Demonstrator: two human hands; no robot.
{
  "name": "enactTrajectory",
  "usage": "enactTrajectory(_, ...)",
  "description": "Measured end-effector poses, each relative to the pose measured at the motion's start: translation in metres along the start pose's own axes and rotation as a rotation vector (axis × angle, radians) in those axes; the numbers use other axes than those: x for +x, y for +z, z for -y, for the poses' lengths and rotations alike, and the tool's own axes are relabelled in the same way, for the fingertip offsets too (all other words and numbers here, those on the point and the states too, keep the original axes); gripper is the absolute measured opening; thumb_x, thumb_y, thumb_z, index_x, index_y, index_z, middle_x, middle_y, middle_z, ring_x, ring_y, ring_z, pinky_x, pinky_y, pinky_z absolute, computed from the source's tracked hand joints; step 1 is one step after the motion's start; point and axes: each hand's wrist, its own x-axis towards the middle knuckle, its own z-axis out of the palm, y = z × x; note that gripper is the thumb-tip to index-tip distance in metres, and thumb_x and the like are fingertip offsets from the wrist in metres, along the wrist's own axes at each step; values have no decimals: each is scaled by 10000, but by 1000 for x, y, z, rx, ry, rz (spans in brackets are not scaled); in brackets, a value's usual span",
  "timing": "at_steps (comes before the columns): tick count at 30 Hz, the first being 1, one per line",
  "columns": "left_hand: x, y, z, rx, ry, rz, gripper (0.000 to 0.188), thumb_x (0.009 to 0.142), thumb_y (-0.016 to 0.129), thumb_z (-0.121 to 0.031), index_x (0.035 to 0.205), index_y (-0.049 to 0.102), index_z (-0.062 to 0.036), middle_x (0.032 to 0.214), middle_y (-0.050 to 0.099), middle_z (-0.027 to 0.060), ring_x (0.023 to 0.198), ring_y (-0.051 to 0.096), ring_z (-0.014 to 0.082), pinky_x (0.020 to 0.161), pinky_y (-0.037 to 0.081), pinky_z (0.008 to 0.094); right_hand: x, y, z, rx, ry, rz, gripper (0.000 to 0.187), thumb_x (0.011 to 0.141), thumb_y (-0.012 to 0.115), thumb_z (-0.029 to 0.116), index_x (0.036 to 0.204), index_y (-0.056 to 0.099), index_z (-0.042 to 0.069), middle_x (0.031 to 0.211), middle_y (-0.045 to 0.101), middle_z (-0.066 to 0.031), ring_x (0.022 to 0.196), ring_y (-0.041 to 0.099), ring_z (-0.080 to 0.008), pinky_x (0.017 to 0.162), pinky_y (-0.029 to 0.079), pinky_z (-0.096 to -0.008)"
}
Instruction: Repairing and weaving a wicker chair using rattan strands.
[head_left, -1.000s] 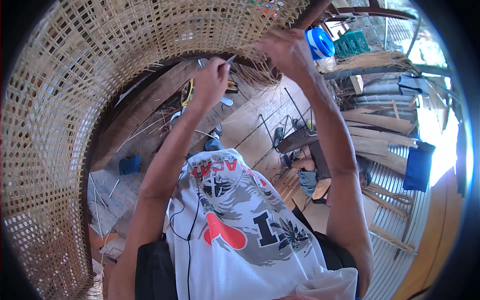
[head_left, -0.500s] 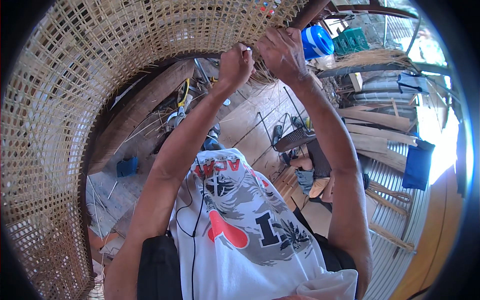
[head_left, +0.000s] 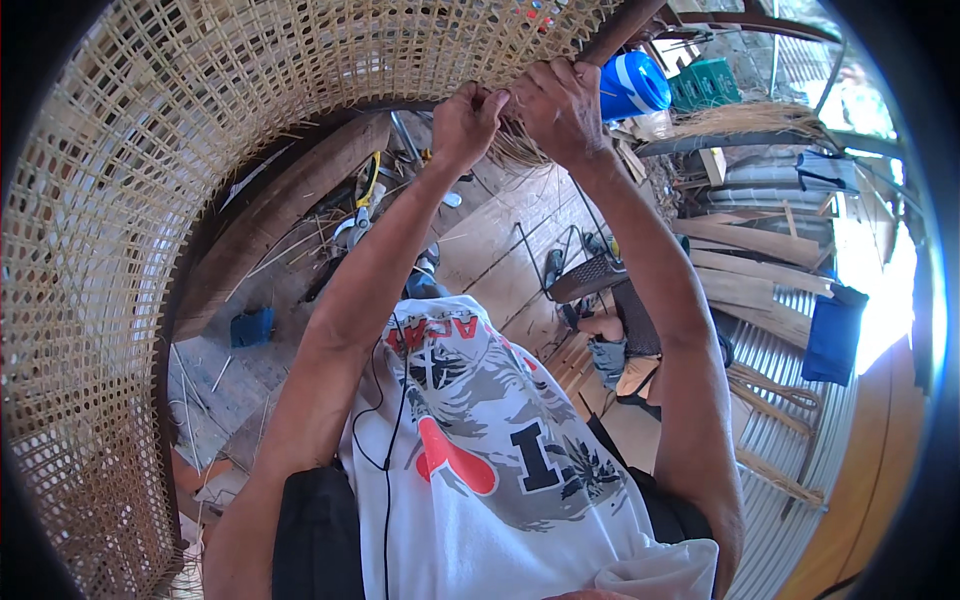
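Observation:
A large woven cane panel with an open lattice curves across the left and top of the view, edged by a dark frame. At its lower edge near the top middle, my left hand is closed in a pinch against the weave. My right hand sits just beside it, its fingers bent over the cane edge next to a dark rail. Loose thin cane ends hang below and between the two hands. The fingertips are partly hidden, so the exact strands gripped are hard to make out.
A blue-and-white round container and a green crate stand beyond my right hand. A cane bundle lies on a rail. Another person sits below my right forearm, near wooden planks. Tools and a wooden board are at left.
My left hand has shifted slightly left and down, its thumb now pointing toward my right hand. My right hand stays at nearly the same spot on the cane edge.

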Motion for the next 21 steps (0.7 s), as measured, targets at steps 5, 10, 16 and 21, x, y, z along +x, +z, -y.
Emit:
enactTrajectory(5, -36, -103, 20, 603, 22, -76, 552, 1226, 816, -631, 1198, 868, -82, 1016, 932, 221, 911, 903, 517, 816, 715, 616, -11, 13, 8, -61, 109, 4, 217, 1012, 881, 362, 1167, 871, 210, 1257, 787, 22, 1235, 709, -253, 1055, 448, -547)
enactTrajectory(10, -92, -171, 12, 683, 93, -112, 520, 1243, 807, -617, 1186, 880, -106, 1008, 932, 206, 926, 908, 508, 812, 705, 591, 11, -21, 69, 82, 232, -15, 298, 1080, 930, 388, 1310, 895, 203, 1329, 823, -6, 1336, 758, -284, 1196, 462, -584)
enactTrajectory(16, -98, -164, -18, 102, 90, -52, 397, 1229, 932, -392, 1119, 813, -30, 878, 876, 128, 712, 682, 147, 716, 593, 387, 31, -15, 79, 491, 29, 179, 225, 1172, 871, 395, 1298, 919, 215, 1308, 895, 40, 1320, 821, -213, 1257, 462, -611)
enactTrajectory(21, -53, -100, 11, -60, 29, -61, 283, 1241, 855, -285, 1165, 812, -16, 914, 887, 191, 778, 838, 305, 765, 658, 475, 18, -3, 18, 357, -2, 150, 126, 1154, 808, 230, 1205, 915, 187, 1210, 853, 20, 1260, 831, -226, 1177, 506, -591)
